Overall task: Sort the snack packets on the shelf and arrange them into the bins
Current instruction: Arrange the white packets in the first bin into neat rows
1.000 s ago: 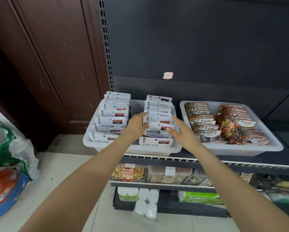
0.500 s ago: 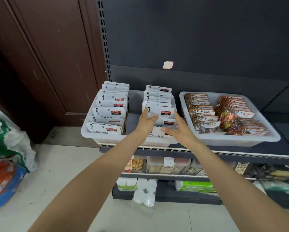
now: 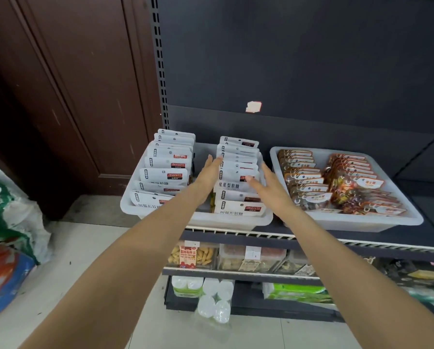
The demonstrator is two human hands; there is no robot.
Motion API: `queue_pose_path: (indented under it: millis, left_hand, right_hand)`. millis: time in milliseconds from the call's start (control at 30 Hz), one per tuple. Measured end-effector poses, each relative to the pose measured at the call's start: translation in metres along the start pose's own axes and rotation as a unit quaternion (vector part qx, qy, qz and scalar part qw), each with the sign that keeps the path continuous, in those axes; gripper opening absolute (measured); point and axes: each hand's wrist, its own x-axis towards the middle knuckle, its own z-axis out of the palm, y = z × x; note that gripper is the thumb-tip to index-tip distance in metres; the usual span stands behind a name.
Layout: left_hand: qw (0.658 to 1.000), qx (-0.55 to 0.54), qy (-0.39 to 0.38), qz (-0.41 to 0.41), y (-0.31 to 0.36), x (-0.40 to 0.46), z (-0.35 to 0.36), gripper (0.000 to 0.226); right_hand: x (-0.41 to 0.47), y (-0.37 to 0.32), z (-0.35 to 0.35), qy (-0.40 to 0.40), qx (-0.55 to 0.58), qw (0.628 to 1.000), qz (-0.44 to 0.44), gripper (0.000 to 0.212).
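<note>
Two hands flank one row — the left hand (image 3: 205,176) flat on the near side of the white packets (image 3: 238,177), the right hand (image 3: 271,191) open opposite, neither holding anything. The row runs front to back in the left bin (image 3: 236,221), squarely between both palms — a squeeze looks next.

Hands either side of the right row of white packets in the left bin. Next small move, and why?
Probably press both palms inward to square that row. The left hand and right hand are open, flanking the right-hand row of white snack packets in the left white plastic bin, gripping nothing. The row's packets look slightly uneven, while the orange packets in the right white bin already sit in rows.
</note>
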Motion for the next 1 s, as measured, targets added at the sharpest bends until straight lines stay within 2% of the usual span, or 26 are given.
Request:
queue_pose_path:
  millis: [67, 133, 167, 267, 400, 500, 567, 700, 800, 900, 1000]
  left_hand:
    - [1.0, -0.005, -0.022, -0.007, -0.006, 0.01, 0.005, 0.067]
    - [0.999, 0.026, -0.037, -0.007, -0.01, 0.015, 0.01, 0.083]
    - [0.998, 0.045, -0.034, 0.003, -0.006, 0.014, 0.01, 0.082]
    - [0.998, 0.059, 0.011, 0.017, 0.0, 0.029, 0.003, 0.058]
    - [0.998, 0.047, 0.037, 0.015, 0.012, 0.056, -0.001, 0.058]
    - [0.999, 0.011, 0.014, -0.028, 0.022, 0.07, -0.001, 0.064]
    - [1.0, 0.004, -0.005, -0.026, 0.026, 0.072, 0.002, 0.06]
    - [0.996, 0.079, -0.015, 0.023, 0.01, 0.075, 0.004, 0.067]
    - [0.994, 0.106, -0.016, 0.024, 0.002, 0.075, -0.002, 0.066]
    - [0.987, 0.153, 0.023, 0.032, 0.014, 0.078, -0.005, 0.058]
    - [0.96, 0.247, 0.019, 0.127, 0.028, 0.085, -0.007, 0.052]
  right_hand:
    - [0.009, -0.001, -0.001, 0.001, 0.009, 1.0, 0.013, 0.057]
    - [0.018, -0.002, -0.002, 0.004, 0.006, 0.999, 0.031, 0.058]
    - [0.023, -0.001, -0.003, 0.012, 0.006, 0.999, 0.037, 0.057]
    - [0.042, 0.007, -0.007, 0.041, 0.014, 0.997, 0.066, 0.062]
    - [0.074, 0.013, -0.012, 0.037, 0.044, 0.991, 0.124, 0.07]
    - [0.094, 0.015, -0.012, 0.031, 0.056, 0.987, 0.149, 0.072]
    - [0.104, 0.016, -0.01, 0.035, 0.065, 0.986, 0.146, 0.07]
    - [0.106, 0.016, -0.004, 0.068, 0.073, 0.989, 0.109, 0.059]
    - [0.1, 0.023, -0.005, 0.049, 0.06, 0.993, 0.084, 0.049]
    - [0.106, 0.024, -0.005, 0.028, 0.043, 0.995, 0.089, 0.056]
    - [0.116, 0.02, -0.005, 0.053, 0.007, 0.995, 0.079, 0.066]
